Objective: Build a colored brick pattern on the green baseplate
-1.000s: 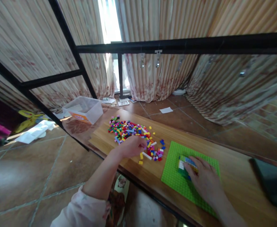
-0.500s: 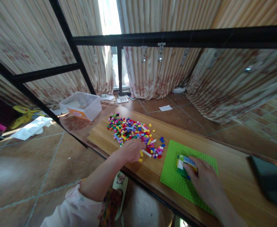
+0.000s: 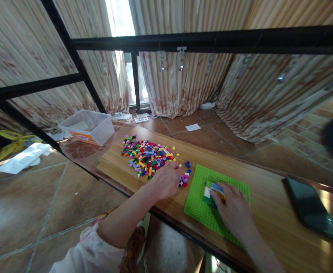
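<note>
My left hand (image 3: 168, 179) reaches over the right end of a pile of small coloured toy bricks (image 3: 146, 154). Its fingers are bent downward and drawn together; whatever may lie between them is hidden. A green studded baseplate (image 3: 197, 197) lies to the right of the pile. On it sits a small built block of bricks (image 3: 209, 194) in white, green, blue and yellow. My right hand (image 3: 235, 206) is closed around this block, thumb on the near side and fingers over the top, covering its right part.
The wooden tabletop (image 3: 263, 185) is long and narrow. At its right lies a dark phone (image 3: 311, 208). A clear plastic bin (image 3: 99, 131) stands beyond the left end. A black metal frame (image 3: 200, 43) crosses before the curtains. A few blue bricks (image 3: 187, 165) lie beside the baseplate.
My left hand has moved right along the pile, now covering bricks near its right end. My right hand stays on the built block. The whole view has shifted slightly.
</note>
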Demonstrator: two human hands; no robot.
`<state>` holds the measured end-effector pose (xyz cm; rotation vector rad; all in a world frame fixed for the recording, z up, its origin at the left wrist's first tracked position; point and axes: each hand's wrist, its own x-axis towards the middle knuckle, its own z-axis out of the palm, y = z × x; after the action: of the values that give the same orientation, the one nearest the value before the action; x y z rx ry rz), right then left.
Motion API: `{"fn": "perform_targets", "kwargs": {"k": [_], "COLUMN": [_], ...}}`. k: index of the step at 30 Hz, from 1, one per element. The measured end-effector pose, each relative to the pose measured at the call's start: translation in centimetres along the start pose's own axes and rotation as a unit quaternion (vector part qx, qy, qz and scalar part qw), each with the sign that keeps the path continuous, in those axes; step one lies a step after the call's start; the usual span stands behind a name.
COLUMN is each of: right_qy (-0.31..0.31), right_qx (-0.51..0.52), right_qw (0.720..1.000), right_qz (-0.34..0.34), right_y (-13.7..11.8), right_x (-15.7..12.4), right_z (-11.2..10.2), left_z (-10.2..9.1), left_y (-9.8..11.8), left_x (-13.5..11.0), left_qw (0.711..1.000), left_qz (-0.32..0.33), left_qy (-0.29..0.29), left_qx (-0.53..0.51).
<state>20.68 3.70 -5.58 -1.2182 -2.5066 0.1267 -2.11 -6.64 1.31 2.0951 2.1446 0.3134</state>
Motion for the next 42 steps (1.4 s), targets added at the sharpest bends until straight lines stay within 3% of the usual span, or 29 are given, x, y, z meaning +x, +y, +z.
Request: {"fn": "perform_targets", "kwargs": {"k": [6, 13, 17, 21, 27, 31, 34, 37, 42], "right_qy": [-0.006, 0.007, 0.054, 0.117, 0.054, 0.064, 0.069, 0.073, 0.095], "right_qx": [0.015, 0.031, 0.066, 0.156, 0.318, 0.374, 0.406, 0.448, 0.501], "right_qw": [1.000, 0.999, 0.996, 0.981, 0.946, 0.920, 0.904, 0.882, 0.849], "right_qz": [0.003, 0.001, 0.007, -0.003, 0.037, 0.095, 0.117, 0.125, 0.140], "right_y": [0.1, 0.1, -0.3, -1.6, -3.5, -3.6, -3.4, -3.2, -3.1], "right_x": [0.0, 0.0, 0.3, 0.5, 0.4, 0.8, 1.0, 1.0, 1.0], "right_z": [0.0, 0.0, -0.8, -2.6, -3.5, -3.2, -3.3, -3.3, -3.4], "left_z": [1.7, 2.7, 2.5, 1.5, 1.4, 1.5, 1.5, 2.0, 3.0], "left_y": [1.3, 1.2, 1.2, 2.5, 5.5, 6.4, 6.7, 7.0, 7.6], "left_x": [1.3, 1.8, 2.0, 2.1, 2.1, 2.3, 2.5, 2.9, 3.9], "left_qw": [0.999, 0.999, 0.999, 0.999, 0.982, 0.965, 0.943, 0.897, 0.755], "left_qz": [-0.006, -0.020, -0.021, -0.003, 0.023, 0.015, 0.016, -0.007, -0.105], "left_qy": [-0.027, -0.012, -0.001, 0.026, 0.059, 0.086, 0.109, 0.121, 0.091], "left_qx": [0.029, 0.040, 0.032, -0.032, -0.178, -0.248, -0.315, -0.425, -0.641]}}
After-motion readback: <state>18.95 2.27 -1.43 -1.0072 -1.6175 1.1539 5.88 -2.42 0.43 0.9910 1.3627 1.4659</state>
